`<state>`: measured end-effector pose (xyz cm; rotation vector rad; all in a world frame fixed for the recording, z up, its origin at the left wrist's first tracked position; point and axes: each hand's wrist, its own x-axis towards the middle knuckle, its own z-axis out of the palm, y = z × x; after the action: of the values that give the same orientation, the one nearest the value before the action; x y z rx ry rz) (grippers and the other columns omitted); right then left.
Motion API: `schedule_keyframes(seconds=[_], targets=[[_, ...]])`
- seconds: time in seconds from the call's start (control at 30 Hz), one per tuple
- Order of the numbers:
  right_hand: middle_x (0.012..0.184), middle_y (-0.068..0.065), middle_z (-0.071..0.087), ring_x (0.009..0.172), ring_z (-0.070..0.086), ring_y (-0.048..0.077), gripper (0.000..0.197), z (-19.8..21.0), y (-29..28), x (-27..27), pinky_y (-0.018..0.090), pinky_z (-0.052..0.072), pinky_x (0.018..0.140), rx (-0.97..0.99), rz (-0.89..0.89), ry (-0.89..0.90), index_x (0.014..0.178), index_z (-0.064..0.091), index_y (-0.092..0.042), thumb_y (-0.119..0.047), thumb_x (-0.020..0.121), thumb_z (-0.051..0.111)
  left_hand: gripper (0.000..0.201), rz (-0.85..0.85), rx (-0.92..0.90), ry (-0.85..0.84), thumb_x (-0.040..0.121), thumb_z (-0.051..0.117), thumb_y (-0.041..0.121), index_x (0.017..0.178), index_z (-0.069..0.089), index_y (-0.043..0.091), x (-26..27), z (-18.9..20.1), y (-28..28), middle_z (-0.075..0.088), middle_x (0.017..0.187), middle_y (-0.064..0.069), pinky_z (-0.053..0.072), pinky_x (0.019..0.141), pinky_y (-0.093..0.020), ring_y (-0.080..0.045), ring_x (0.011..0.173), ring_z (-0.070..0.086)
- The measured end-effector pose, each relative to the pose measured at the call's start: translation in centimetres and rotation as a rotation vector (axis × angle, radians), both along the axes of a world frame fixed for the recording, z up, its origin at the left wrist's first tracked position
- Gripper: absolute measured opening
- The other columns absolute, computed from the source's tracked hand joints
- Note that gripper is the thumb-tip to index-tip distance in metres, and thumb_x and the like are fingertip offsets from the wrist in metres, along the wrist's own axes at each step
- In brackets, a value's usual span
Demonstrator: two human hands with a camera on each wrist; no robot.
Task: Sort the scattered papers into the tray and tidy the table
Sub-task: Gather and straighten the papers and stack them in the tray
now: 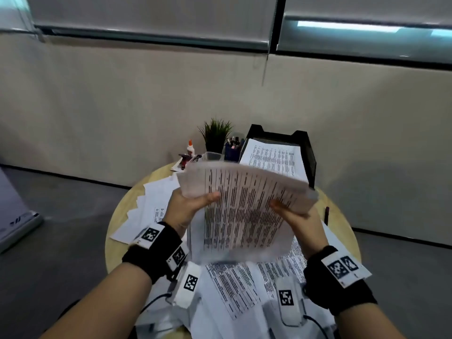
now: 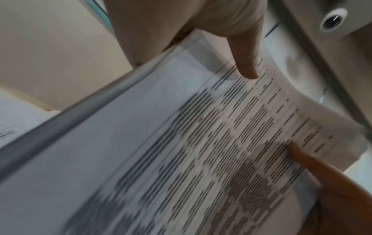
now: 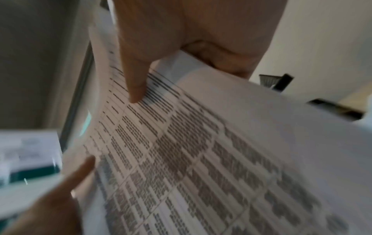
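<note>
Stack: the paper stack (image 1: 244, 204) looks light, floppy, prone to sliding apart.
Grip: left hand (image 1: 188, 206) and right hand (image 1: 297, 216) pinch its side edges, thumbs on top.
Advice: support underneath toward the tray (image 1: 309, 155).

Left hand (image 1: 189, 207), right hand (image 1: 297, 217) raised, thumbs pinching.

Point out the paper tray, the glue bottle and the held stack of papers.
paper tray (image 1: 310, 152), head view, right side wall.
glue bottle (image 1: 190, 149), head view, white body.
held stack of papers (image 1: 244, 206), head view, middle of the printed top sheet.
</note>
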<state>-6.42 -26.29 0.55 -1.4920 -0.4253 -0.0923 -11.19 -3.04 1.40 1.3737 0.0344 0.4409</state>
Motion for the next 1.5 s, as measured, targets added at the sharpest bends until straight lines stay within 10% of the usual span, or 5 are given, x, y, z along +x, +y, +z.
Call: schedule_keyframes(seconds=[0.13,0.4,1.07,1.37,1.5], targets=[[0.094,0.014,0.073,0.09,0.068,0.031,0.039,-1.6,0.0,0.2,0.048,0.056,0.082,-0.066,-0.011,0.06,0.093,0.072,-0.013,-0.034,0.061,0.082,0.029,-0.008,0.029,0.118,0.066,0.075,0.0,0.093,0.069,0.008,0.7,-1.7,-0.3,0.075,0.085,-0.002,0.053,0.09,-0.036,-0.014,0.083,0.071],[0.091,-0.009,0.075,0.09,0.069,0.006,0.016,1.5,0.9,0.2,0.025,0.051,0.082,0.092,-0.038,0.083,0.089,0.073,-0.024,-0.012,0.079,0.072,0.027,0.079,-0.059,-0.023,0.064,0.075,0.017,0.09,0.069,0.014,1.4,0.3,-1.0,0.076,0.083,0.001,0.057,0.079,-0.031,-0.017,0.084,0.071],[0.094,0.011,0.075,0.093,0.071,0.028,0.022,-0.4,-0.2,-0.8,0.052,0.051,0.092,0.113,-0.026,0.134,0.088,0.075,-0.012,-0.011,0.066,0.077,0.056,-0.079,0.029,0.113,0.045,0.083,0.035,0.095,0.071,0.012,1.1,-1.2,-0.5,0.075,0.095,-0.006,0.049,0.096,-0.047,-0.023,0.096,0.07],[0.075,0.006,0.07,0.071,0.065,0.023,0.034,2.8,-0.3,-2.0,0.025,0.052,0.064,0.192,-0.101,-0.122,0.076,0.075,-0.017,-0.047,0.073,0.058,0.073,-0.088,0.047,0.118,0.044,0.084,0.033,0.106,0.065,0.0,1.1,-1.7,-0.7,0.073,0.099,-0.011,0.048,0.097,-0.051,-0.027,0.098,0.069],[0.067,-0.003,0.069,0.065,0.063,0.015,0.015,3.2,0.0,-1.8,0.024,0.049,0.063,0.191,-0.146,-0.138,0.069,0.075,-0.02,-0.026,0.081,0.067,0.085,-0.119,0.07,0.113,0.035,0.09,0.04,0.106,0.065,0.0,0.8,-1.5,-0.6,0.073,0.1,-0.012,0.051,0.093,-0.046,-0.027,0.098,0.069]])
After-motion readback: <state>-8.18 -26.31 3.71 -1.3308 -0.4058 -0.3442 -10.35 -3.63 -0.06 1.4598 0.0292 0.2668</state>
